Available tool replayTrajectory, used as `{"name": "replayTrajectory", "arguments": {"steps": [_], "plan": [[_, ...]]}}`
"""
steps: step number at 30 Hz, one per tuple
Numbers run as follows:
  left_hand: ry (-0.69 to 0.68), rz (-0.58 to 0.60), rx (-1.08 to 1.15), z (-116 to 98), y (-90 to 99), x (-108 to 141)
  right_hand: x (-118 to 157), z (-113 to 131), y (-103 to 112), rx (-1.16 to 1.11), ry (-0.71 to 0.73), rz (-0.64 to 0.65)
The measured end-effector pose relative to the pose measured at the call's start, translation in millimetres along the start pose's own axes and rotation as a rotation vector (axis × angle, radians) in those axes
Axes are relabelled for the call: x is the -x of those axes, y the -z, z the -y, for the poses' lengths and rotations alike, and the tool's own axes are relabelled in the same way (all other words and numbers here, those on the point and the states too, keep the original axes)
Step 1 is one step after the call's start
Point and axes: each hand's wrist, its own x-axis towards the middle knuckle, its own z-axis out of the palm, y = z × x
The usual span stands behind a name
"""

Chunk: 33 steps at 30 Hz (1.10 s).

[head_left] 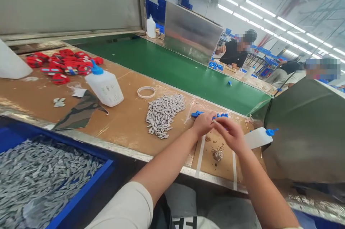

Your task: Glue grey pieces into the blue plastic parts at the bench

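In the head view my left hand (204, 124) and my right hand (230, 132) meet over the bench at right of centre, fingertips together. The left is closed and the right is pinched; whatever they hold is too small and covered to name. Several small blue plastic parts (222, 115) lie just behind my fingers. Below my hands sits a small round metallic piece (218, 155) among brown crumbs, between two white tape strips. Left of my left hand is a pile of small grey parts (163, 114). A white bottle with a blue nozzle (257, 138) lies tilted beside my right wrist.
A green conveyor belt (172, 65) runs behind the bench. To the left are a tape ring (146, 92), a white bottle (106, 87), camouflage cloth (81, 110) and red rolls (64, 64). A blue bin rim (83, 195) surrounds many grey parts. Co-workers sit across the belt.
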Motion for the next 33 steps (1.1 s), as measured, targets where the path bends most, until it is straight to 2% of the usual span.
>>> {"name": "replayTrajectory", "arguments": {"steps": [2, 4, 8, 11, 16, 20, 25, 27, 28, 31, 33], "plan": [[-0.086, 0.081, 0.050, -9, -5.9, 4, 45, -15, 21, -0.118, -0.129, -0.143], [-0.144, 0.148, 0.074, -16, -12.2, 7, 82, -30, 29, -0.197, -0.253, -0.205], [-0.141, 0.239, 0.080, -17, -21.2, 8, 124, -45, 23, -0.268, -0.420, -0.162], [-0.135, 0.295, 0.146, -12, -23.6, 8, 131, -46, 19, -0.195, -0.415, -0.103], [-0.173, 0.329, 0.241, -9, -23.4, 8, 119, -38, 23, 0.117, -0.195, 0.078], [-0.100, 0.344, 0.253, -8, -22.1, 7, 113, -37, 23, 0.170, -0.140, 0.147], [-0.089, 0.358, 0.246, -5, -21.5, 5, 117, -42, 26, 0.163, -0.134, 0.196], [-0.092, 0.361, 0.247, -5, -21.4, 5, 117, -46, 28, 0.139, -0.157, 0.134], [-0.094, 0.367, 0.246, -4, -21.4, 5, 116, -49, 28, 0.123, -0.175, 0.051], [-0.099, 0.393, 0.223, -4, -21.5, 5, 108, -64, 25, 0.049, -0.249, -0.307], [-0.096, 0.405, 0.189, -3, -21.9, 5, 101, -76, 22, -0.011, -0.299, -0.449]]}}
